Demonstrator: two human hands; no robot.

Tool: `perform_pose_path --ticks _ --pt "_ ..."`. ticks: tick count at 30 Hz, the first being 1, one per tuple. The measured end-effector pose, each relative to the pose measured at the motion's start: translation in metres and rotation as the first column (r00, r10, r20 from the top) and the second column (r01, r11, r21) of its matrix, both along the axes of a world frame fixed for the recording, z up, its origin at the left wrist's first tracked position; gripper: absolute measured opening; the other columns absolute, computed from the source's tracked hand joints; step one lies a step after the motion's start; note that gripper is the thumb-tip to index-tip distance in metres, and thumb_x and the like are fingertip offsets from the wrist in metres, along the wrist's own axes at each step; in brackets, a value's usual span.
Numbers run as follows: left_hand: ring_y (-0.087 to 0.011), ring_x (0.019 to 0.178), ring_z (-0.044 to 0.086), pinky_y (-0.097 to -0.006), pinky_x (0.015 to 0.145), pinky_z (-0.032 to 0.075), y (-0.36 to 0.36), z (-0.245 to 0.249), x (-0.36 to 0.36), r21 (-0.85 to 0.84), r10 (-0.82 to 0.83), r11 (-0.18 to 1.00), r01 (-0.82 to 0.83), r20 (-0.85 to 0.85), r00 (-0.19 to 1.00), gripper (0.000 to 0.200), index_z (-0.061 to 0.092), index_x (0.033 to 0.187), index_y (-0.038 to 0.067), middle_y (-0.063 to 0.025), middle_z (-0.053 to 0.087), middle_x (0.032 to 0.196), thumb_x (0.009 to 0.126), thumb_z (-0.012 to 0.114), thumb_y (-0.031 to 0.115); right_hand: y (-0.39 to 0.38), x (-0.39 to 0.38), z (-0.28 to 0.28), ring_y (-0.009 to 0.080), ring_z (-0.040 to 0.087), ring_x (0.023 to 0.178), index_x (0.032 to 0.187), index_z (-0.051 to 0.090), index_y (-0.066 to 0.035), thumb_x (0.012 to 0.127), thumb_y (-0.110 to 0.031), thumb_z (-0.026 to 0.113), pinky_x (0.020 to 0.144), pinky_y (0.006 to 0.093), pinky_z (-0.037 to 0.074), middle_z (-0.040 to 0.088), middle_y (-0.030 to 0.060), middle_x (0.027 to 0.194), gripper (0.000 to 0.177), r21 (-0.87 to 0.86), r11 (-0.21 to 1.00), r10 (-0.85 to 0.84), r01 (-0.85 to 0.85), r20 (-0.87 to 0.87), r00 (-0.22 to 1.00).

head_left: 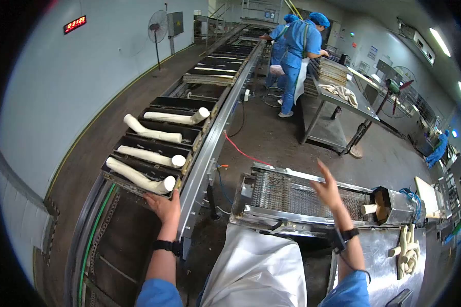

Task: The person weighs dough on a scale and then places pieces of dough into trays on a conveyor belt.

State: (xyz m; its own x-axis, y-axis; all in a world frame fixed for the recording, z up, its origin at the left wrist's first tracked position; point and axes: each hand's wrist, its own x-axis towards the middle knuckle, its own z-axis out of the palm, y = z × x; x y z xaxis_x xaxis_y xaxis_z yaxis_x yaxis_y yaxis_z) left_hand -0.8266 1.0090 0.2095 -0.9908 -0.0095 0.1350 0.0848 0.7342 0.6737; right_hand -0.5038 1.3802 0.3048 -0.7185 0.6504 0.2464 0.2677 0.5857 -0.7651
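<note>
My left hand (164, 207) touches the near end of a black tin set (151, 190) on the conveyor, its fingers apart and holding no dough. Long pale dough pieces lie across the tins; the nearest dough piece (138, 176) has a bent right end beside my left hand. My right hand (329, 189) is raised above the mesh belt (297, 192), fingers spread, with nothing in it. A short dough piece (369, 209) emerges from the metal chute (397, 205) at the belt's right end.
Twisted dough (407, 253) lies on a steel table (379, 261) at the lower right. Two co-workers (294, 46) stand beyond the conveyor rail (205, 153). A steel table (325, 123) holds stacked trays (333, 71) and cloth (340, 93). Farther tins (215, 64) line the conveyor.
</note>
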Motion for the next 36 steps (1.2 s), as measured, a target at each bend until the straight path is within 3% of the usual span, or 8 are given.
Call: perform_pose_path --ticks 3,6,8,17,25,27,33,36 --pt "-0.0482 0.146 0.004 -0.0487 0.121 0.009 0.001 0.016 0.008 0.079 0.034 0.996 -0.039 0.066 0.997 0.108 0.002 0.144 -0.020 -0.0407 0.000 0.152 0.084 0.070 0.039 0.018 0.109 -0.105 0.0502 0.033 0.135 0.143 0.039 -0.005 0.082 -0.020 0.074 0.114 0.0536 0.027 0.036 0.0306 0.145 0.072 0.575 0.776 -0.452 0.257 0.225 0.863" --pt "-0.0445 0.147 0.005 -0.0481 0.120 0.010 -0.006 0.006 0.007 0.227 0.062 0.974 -0.006 -0.240 0.969 0.103 0.002 0.151 -0.009 -0.0321 0.002 0.157 0.085 0.070 0.031 -0.006 0.208 -0.142 0.0421 0.028 0.141 0.144 0.038 -0.001 0.091 -0.028 0.059 0.114 0.0534 0.024 0.035 0.0274 0.149 0.063 0.484 0.641 -0.767 0.595 0.414 0.490" --pt "-0.0441 0.146 0.008 -0.0507 0.119 0.012 -0.005 0.022 0.016 0.164 -0.005 0.985 0.053 -0.281 0.960 0.094 0.007 0.153 -0.002 -0.0297 0.005 0.157 0.086 0.069 0.022 -0.033 0.248 -0.135 0.0381 0.025 0.144 0.146 0.036 -0.001 0.097 -0.038 0.048 0.115 0.0536 0.020 0.030 0.0257 0.153 0.062 0.482 0.488 -0.827 0.728 0.522 0.209" --pt "-0.0484 0.143 0.018 -0.0538 0.117 0.019 -0.006 0.038 -0.008 0.188 0.053 0.981 -0.049 -0.016 0.998 0.088 0.029 0.149 0.003 -0.0305 0.017 0.155 0.078 0.076 0.029 -0.036 0.310 -0.138 0.0361 0.021 0.146 0.151 0.028 -0.005 0.101 -0.044 0.037 0.116 0.0548 0.018 0.024 0.0234 0.157 0.064 0.471 0.419 -0.776 0.777 0.629 0.038" --pt "-0.0388 0.138 0.032 -0.0434 0.110 0.033 -0.071 0.021 -0.012 0.871 -0.160 0.489 -0.048 0.143 0.977 0.070 0.037 0.142 0.003 -0.0286 0.027 0.149 0.077 0.061 -0.006 -0.010 0.288 -0.146 0.0368 0.023 0.145 0.152 0.027 -0.008 0.102 -0.045 0.037 0.114 0.0562 0.023 0.026 0.0222 0.156 0.063 0.535 0.489 -0.775 0.689 0.630 0.061" --pt "-0.0438 0.140 0.026 -0.0451 0.112 0.031 -0.083 0.036 0.001 -0.066 -0.121 0.991 0.116 -0.083 0.989 0.073 0.037 0.143 0.005 -0.0307 0.022 0.151 0.075 0.060 -0.009 -0.004 0.281 -0.150 0.0377 0.024 0.144 0.151 0.029 -0.008 0.099 -0.036 0.046 0.114 0.0550 0.024 0.027 0.0222 0.155 0.062 0.532 0.520 -0.784 0.668 0.608 0.126" --pt "-0.0465 0.143 0.019 -0.0552 0.116 0.019 -0.077 0.077 0.040 -0.362 -0.236 0.910 0.202 -0.052 0.970 0.069 0.039 0.144 0.011 -0.0254 0.025 0.153 0.080 0.065 0.003 0.025 0.210 -0.130 0.0430 0.030 0.139 0.142 0.038 0.001 0.080 -0.006 0.063 0.116 0.0504 0.024 0.035 0.0267 0.149 0.068 0.520 0.707 -0.672 0.480 0.283 0.684" --pt "-0.0438 0.142 0.022 -0.0493 0.116 0.023 -0.061 0.055 0.035 0.104 -0.309 0.942 0.319 -0.098 0.946 0.066 0.042 0.142 0.010 -0.0248 0.027 0.152 0.082 0.069 0.009 0.047 0.149 -0.131 0.0404 0.032 0.138 0.137 0.045 -0.004 0.073 -0.007 0.069 0.115 0.0534 0.025 0.039 0.0207 0.146 0.069 0.575 0.766 -0.570 0.286 0.403 0.716"
